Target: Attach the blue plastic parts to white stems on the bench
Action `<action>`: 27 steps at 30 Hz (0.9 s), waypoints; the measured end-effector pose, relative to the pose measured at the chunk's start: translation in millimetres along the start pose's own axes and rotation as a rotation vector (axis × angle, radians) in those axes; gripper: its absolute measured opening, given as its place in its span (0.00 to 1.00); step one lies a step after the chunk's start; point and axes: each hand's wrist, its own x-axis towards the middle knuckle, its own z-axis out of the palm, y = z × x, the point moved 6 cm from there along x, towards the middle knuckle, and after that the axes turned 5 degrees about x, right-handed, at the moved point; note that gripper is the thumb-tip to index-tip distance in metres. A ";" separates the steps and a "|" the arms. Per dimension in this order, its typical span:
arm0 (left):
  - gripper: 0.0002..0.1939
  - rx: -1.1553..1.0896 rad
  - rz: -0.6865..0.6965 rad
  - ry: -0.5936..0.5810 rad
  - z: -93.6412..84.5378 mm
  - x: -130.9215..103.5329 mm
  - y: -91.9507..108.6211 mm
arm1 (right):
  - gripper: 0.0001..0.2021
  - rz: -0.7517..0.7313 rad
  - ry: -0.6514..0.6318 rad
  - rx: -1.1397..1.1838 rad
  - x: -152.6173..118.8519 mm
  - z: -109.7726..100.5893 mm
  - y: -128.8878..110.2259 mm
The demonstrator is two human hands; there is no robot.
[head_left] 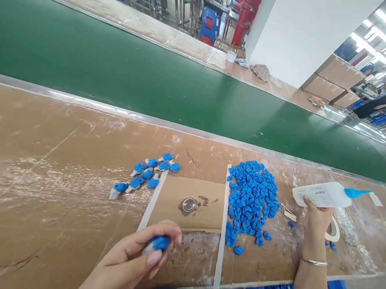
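Left hand [137, 253] pinching a blue-capped piece [157, 243] near the blue pile [251, 198], right hand [316, 222] beyond the pile, fingers curled around a white glue bottle [323, 195], on the worn surface [50, 189].

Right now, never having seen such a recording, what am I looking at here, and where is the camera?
One camera, worn on a person's head, looks down at their two bare hands over a worn brown workbench. The left hand pinches a small blue and white part. The right hand grips a white glue bottle with a blue nozzle. Between them lie a heap of blue caps, a cluster of finished parts and a small round metal dish. A green conveyor belt runs behind.
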 end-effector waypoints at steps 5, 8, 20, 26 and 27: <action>0.21 -0.004 0.104 0.093 2.3 19.8 9.9 | 0.40 -0.039 0.027 -0.247 -33.5 -17.0 -14.7; 0.18 -0.035 0.143 0.072 2.4 29.8 13.1 | 0.32 -0.141 0.052 -0.387 -73.5 -8.1 -42.3; 0.13 -0.357 0.149 0.106 -16.5 34.4 10.3 | 0.16 -0.597 -0.827 -0.434 -111.7 105.8 -61.6; 0.12 -0.524 0.103 -0.004 -16.6 37.8 -9.1 | 0.23 -0.623 -0.755 -0.508 -110.8 94.2 -65.4; 0.12 -0.541 0.107 -0.009 -16.4 37.5 -11.1 | 0.24 -0.596 -0.721 -0.523 -112.7 93.4 -70.4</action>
